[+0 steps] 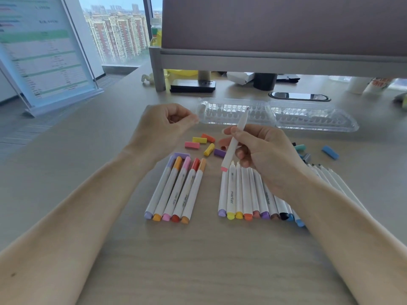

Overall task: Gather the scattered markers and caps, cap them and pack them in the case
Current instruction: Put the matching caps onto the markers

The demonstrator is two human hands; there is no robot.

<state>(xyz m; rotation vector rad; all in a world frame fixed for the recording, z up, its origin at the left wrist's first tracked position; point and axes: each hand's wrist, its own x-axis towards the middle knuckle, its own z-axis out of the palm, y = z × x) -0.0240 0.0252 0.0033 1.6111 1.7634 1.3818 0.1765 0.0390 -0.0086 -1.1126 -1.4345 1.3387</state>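
Holding an uncapped marker [234, 140] w/ a salmon-pink end band, the right hand [262, 150] has thumb and fingers clamped round the barrel mid-length, tip pointing up and away toward the clear plastic case [277, 116]. The left hand [164, 126] hovers apart from it, fingers curled w/ thumb and forefinger pinched together; whether a cap sits betw. them can't be told.

Loose caps [203, 144] (pink, yellow, orange, purple) lie just beyond and betw. the two hands; a teal cap [300, 147] and blue cap [330, 152] lie past the right knuckles. Five capped markers [176, 190] rest under the left wrist; the uncapped row [246, 192] lies under the right palm, partly hidden.

Risks, as a judgement: several caps look alike (pink vs. salmon, two yellows), so a mismatched cap could go on. The right forearm sits over the uncapped row, so a sweep could roll pens or smear ink. The exposed tip could mark the left fingers if hands meet off-axis.
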